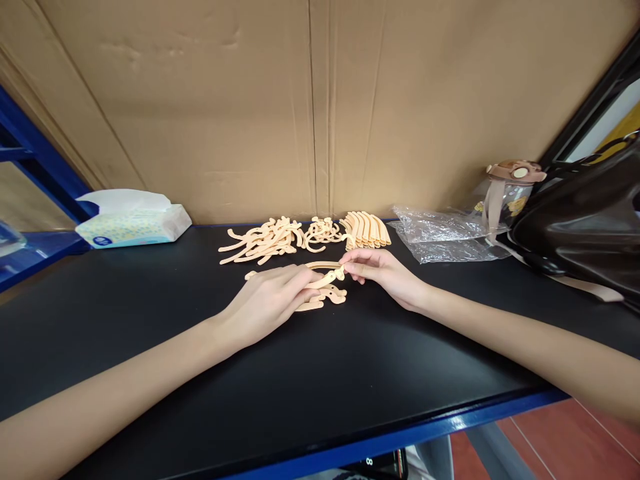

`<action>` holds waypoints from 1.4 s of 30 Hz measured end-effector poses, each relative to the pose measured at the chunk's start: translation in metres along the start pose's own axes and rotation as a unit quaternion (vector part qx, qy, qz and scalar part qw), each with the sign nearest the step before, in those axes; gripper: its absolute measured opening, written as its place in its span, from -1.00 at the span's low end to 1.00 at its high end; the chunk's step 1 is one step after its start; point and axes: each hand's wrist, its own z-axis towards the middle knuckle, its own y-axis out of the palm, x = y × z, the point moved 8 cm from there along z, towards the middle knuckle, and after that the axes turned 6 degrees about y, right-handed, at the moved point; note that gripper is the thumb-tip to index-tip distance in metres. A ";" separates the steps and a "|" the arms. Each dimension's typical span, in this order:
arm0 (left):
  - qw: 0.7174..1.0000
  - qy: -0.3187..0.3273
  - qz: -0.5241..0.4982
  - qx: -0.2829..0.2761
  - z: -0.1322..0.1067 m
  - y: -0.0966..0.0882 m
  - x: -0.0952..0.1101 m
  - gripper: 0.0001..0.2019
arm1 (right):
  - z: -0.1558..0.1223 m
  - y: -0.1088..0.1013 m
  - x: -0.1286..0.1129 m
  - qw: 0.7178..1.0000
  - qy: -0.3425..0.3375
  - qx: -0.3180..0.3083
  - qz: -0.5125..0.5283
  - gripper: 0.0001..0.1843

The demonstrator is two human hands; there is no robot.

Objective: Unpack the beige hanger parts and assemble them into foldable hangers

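Note:
My left hand lies on the black table top with its fingers curled round a pale wooden curved piece. My right hand pinches the other end of the same piece. Under the hands lie a few more flat wooden pieces. Behind them sit a loose heap of curved wooden strips, a small tangle of hooked pieces and a neat row of stacked curved strips.
A tissue pack stands at the back left. Crumpled clear plastic bags, a clear bottle with a brown cap and a black bag fill the right. Cardboard walls the back. The blue shelf edge runs along the front.

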 end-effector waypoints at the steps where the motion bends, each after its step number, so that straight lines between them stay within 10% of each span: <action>1: 1.000 0.000 -0.001 0.000 0.000 0.000 0.000 -0.79 | 0.000 0.001 0.000 1.000 -0.001 -0.004 -0.001 -0.83; 42: 0.999 -0.030 -0.015 -0.035 -0.001 0.006 -0.001 -0.79 | -0.003 0.002 -0.015 0.987 -0.050 0.035 -0.150 -0.80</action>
